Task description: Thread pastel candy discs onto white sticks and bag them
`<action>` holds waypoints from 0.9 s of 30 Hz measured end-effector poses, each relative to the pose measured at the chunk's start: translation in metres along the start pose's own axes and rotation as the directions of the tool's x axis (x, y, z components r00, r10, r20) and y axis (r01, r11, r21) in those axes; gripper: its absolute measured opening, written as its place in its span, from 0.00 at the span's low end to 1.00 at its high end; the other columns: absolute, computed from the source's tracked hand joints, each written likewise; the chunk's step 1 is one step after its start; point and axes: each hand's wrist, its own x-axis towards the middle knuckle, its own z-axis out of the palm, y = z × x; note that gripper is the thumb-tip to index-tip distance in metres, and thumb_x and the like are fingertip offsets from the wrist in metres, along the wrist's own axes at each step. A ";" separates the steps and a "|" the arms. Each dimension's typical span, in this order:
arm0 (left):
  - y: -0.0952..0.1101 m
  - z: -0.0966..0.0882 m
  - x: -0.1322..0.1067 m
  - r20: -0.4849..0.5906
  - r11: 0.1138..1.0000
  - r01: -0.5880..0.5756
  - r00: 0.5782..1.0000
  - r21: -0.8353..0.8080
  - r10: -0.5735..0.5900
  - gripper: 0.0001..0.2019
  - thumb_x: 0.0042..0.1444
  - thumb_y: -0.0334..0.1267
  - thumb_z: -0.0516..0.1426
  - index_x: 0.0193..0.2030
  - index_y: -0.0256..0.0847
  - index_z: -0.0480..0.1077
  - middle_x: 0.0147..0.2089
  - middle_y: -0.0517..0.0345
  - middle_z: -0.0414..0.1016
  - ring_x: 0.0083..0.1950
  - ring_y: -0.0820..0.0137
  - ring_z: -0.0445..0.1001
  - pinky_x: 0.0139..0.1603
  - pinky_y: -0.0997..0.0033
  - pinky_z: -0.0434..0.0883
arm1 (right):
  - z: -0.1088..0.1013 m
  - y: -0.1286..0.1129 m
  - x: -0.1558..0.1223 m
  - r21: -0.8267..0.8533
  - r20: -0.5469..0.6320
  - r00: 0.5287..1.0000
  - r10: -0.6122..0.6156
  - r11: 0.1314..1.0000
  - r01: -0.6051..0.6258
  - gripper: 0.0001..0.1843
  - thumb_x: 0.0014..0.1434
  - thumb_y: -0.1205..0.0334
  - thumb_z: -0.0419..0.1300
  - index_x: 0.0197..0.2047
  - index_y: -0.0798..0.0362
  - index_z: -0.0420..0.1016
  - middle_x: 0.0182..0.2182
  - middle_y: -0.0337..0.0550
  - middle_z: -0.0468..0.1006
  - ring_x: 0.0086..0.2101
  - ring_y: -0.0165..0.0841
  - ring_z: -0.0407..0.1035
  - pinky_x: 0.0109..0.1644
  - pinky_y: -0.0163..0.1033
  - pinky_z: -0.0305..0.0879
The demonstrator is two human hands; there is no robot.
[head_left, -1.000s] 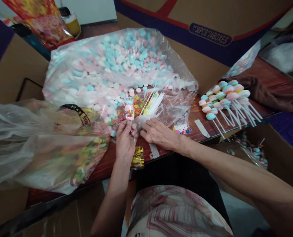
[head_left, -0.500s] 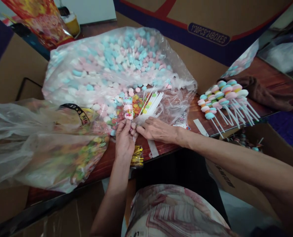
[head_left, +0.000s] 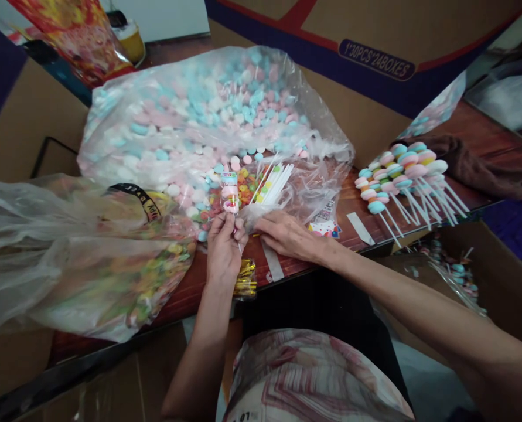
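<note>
My left hand (head_left: 225,243) is closed in a pinch round the lower end of a wrapped marshmallow lollipop (head_left: 229,196). The lollipop stands upright in its clear printed bag, and part of its stick shows below the fingers. Just to the right, my right hand (head_left: 282,234) is apart from it, its fingers bent together; a small yellowish bit shows at the fingertips, too small to name. White sticks (head_left: 279,184) and gummy rings (head_left: 245,181) lie beyond the hands. Gold twist ties (head_left: 245,280) in a clear packet lie below my left hand.
A large clear bag of marshmallows (head_left: 208,105) fills the back. Marshmallow lollipops (head_left: 401,170) are piled at right, above an open carton (head_left: 502,264) holding more sweets. A bag of gummy rings (head_left: 155,281) lies left. A big cardboard box (head_left: 313,64) stands behind.
My right hand has moved a little to the right, away from my left fingers and the lollipop's wrapper. The left hand still holds the lollipop in almost the same place.
</note>
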 end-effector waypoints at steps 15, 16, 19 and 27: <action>-0.002 0.001 0.002 -0.033 0.997 -0.080 0.996 0.017 0.080 0.11 0.51 0.32 0.68 0.31 0.37 0.68 0.23 0.64 0.68 0.21 0.83 0.60 0.22 0.85 0.58 | 0.004 -0.040 0.021 -0.395 0.152 0.987 0.049 0.918 0.015 0.14 0.66 0.78 0.46 0.42 0.61 0.72 0.35 0.57 0.77 0.36 0.42 0.72 0.35 0.43 0.63; -0.002 0.001 0.001 -0.035 0.997 -0.071 0.997 0.015 0.071 0.11 0.51 0.32 0.67 0.31 0.38 0.68 0.23 0.64 0.68 0.21 0.83 0.59 0.21 0.85 0.58 | 0.005 -0.039 0.020 -0.381 0.144 0.987 0.067 0.924 -0.007 0.14 0.67 0.77 0.45 0.43 0.61 0.71 0.35 0.57 0.77 0.36 0.42 0.72 0.36 0.43 0.63; 0.000 0.001 0.000 -0.028 1.000 -0.027 0.999 0.004 0.027 0.11 0.52 0.33 0.67 0.32 0.39 0.67 0.24 0.65 0.68 0.20 0.83 0.59 0.21 0.85 0.57 | 0.005 -0.032 0.015 -0.288 0.096 0.983 0.155 0.950 -0.122 0.12 0.66 0.75 0.47 0.44 0.60 0.71 0.37 0.55 0.77 0.37 0.41 0.72 0.37 0.42 0.62; 0.001 0.002 -0.001 -0.020 1.000 0.009 1.000 -0.010 -0.009 0.14 0.52 0.33 0.68 0.31 0.39 0.64 0.24 0.66 0.66 0.20 0.84 0.58 0.20 0.85 0.57 | 0.008 -0.009 -0.006 0.377 -0.131 0.920 0.370 0.877 -0.299 0.13 0.57 0.72 0.54 0.43 0.56 0.76 0.33 0.42 0.79 0.33 0.32 0.70 0.40 0.35 0.63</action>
